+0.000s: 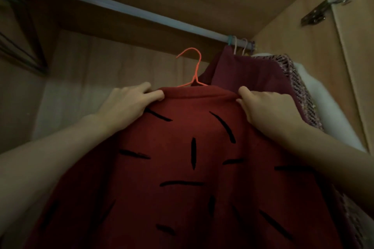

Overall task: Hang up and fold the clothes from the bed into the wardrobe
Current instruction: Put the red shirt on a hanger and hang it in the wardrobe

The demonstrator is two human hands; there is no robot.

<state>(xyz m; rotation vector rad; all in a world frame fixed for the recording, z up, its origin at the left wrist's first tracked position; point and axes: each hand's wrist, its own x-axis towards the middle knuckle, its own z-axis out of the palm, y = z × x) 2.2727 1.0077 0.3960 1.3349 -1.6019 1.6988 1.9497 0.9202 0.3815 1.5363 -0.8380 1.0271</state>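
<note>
A red garment with black dashes [182,168] hangs from an orange wire hanger [195,68], whose hook rises free below the wardrobe rail [129,11] without touching it. My left hand [129,105] grips the garment's left shoulder, fingers curled over the top edge. At the right shoulder my right hand [265,107] pinches the fabric the same way. The hanger's arms are hidden inside the garment.
On the rail's right end hang a maroon garment [247,75], a knitted patterned one [297,91] and a white one [327,111], close to my right hand. The wardrobe door with its metal hinge [327,4] stands right. Dark hangers [18,46] hang far left.
</note>
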